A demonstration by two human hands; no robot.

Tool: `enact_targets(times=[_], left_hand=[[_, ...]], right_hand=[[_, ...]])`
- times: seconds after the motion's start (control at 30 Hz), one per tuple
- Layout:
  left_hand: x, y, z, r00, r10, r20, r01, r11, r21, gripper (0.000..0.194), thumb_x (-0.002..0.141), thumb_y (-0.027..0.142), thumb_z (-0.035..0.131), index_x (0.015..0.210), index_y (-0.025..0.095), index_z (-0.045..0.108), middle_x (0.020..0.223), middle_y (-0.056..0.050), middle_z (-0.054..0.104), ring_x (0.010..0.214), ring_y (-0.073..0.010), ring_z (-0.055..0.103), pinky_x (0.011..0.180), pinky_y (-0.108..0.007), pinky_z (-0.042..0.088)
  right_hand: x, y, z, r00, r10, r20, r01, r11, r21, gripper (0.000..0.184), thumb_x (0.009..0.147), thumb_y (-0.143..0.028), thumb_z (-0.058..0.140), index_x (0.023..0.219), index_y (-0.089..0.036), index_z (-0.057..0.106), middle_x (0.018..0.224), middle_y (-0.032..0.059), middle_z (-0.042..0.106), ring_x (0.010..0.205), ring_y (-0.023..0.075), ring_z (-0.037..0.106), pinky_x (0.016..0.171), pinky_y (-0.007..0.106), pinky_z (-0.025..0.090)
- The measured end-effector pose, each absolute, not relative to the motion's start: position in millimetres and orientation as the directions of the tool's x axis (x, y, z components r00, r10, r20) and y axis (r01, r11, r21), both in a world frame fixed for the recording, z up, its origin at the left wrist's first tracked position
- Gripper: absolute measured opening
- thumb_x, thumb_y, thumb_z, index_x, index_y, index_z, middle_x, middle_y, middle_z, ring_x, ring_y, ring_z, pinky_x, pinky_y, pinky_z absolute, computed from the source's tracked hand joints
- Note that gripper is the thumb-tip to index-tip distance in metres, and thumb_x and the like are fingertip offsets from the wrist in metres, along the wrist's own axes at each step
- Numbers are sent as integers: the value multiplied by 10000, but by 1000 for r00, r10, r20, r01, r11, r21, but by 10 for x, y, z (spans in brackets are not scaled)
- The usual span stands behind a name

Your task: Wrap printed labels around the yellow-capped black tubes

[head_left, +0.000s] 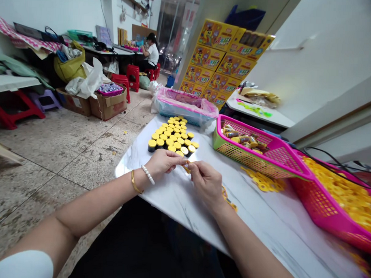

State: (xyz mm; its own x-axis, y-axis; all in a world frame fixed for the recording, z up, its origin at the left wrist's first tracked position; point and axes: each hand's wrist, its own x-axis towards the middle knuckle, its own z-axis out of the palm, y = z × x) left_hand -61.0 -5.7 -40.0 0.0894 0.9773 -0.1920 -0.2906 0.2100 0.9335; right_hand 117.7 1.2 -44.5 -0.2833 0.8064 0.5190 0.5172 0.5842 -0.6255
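Observation:
Over the near edge of the white marbled table, my left hand and my right hand meet with closed fingers. Both pinch a small yellow plastic piece, mostly hidden by the fingertips, so its exact kind is unclear. Just beyond the hands stands a cluster of small black jars with yellow lids, upright in close rows. Several yellow and dark pieces lie on the table beside my right wrist. Flat yellow ring-shaped parts are spread farther right.
A pink and green basket holds small brown and yellow items. A pink basket at right is full of yellow parts. Behind stand a plastic-lined basket and stacked yellow boxes. A person sits at a far table.

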Motion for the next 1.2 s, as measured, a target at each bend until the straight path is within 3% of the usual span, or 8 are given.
enact_targets(times=[0.1, 0.3, 0.43, 0.7, 0.8, 0.9, 1.03, 1.2], left_hand=[[-611, -59, -390, 9, 983, -182, -207, 180, 962, 171, 694, 271, 822, 661, 119, 750, 478, 30, 492, 460, -72, 368, 464, -234, 249], [-574, -154, -346, -150, 952, 266, 170, -241, 956, 108, 650, 179, 817, 571, 186, 743, 697, -20, 624, 691, -131, 557, 659, -250, 438], [-573, -163, -351, -5, 995, 95, -19, -95, 995, 153, 683, 300, 800, 635, 166, 744, 555, 10, 592, 538, -104, 501, 534, -234, 379], [-617, -84, -356, 2, 992, -129, -262, 125, 957, 327, 569, 370, 894, 614, 136, 670, 425, 82, 420, 413, -35, 288, 438, -212, 175], [-626, -78, -338, -25, 984, -179, -301, 164, 939, 303, 586, 340, 896, 628, 128, 684, 425, 83, 412, 420, -34, 265, 443, -221, 143], [-628, -71, -331, 24, 978, -208, -364, 202, 909, 289, 615, 332, 885, 643, 123, 688, 436, 76, 427, 412, -32, 259, 441, -229, 124], [-619, -55, -368, 80, 975, -209, -392, 224, 892, 286, 609, 317, 892, 668, 112, 702, 501, 36, 522, 431, -37, 314, 445, -226, 150], [-624, -44, -425, 125, 968, -218, -334, 248, 909, 339, 585, 374, 916, 661, 116, 711, 473, 41, 490, 432, -45, 331, 435, -230, 146]], right_hand=[[1270, 250, -324, -287, 770, 570, 590, 611, -528, 319, 986, -393, 515, 831, -211, 726, 682, 24, 633, 596, 160, 584, 611, 297, 464], [1367, 606, -331, -466, 691, 552, 827, 563, -6, 259, 861, -206, 648, 1087, -258, 764, 1018, 90, 673, 765, 204, 623, 595, 297, 446], [1309, 590, -444, -501, 668, 551, 810, 586, 28, 174, 856, -166, 629, 976, -216, 744, 1144, 122, 680, 868, 235, 626, 651, 315, 467], [1290, 633, -527, -381, 717, 584, 791, 580, -196, 179, 819, -265, 648, 975, -176, 655, 929, 118, 700, 839, 255, 628, 715, 356, 499], [1448, 575, -377, -227, 843, 488, 633, 508, -583, 372, 802, -401, 695, 1090, -169, 657, 910, 91, 711, 765, 223, 650, 685, 357, 535], [1557, 386, -214, -246, 958, 146, 169, 191, -967, 362, 771, -486, 755, 982, -197, 700, 950, 89, 747, 843, 230, 712, 765, 379, 585], [1445, 86, -213, -355, 930, -93, -103, -138, -985, 348, 700, -446, 850, 901, -206, 698, 965, 79, 779, 936, 247, 751, 918, 438, 593], [1215, -73, -344, -275, 957, -90, -171, -141, -975, 423, 644, -435, 900, 867, -218, 614, 822, 26, 779, 812, 219, 767, 881, 431, 609]])
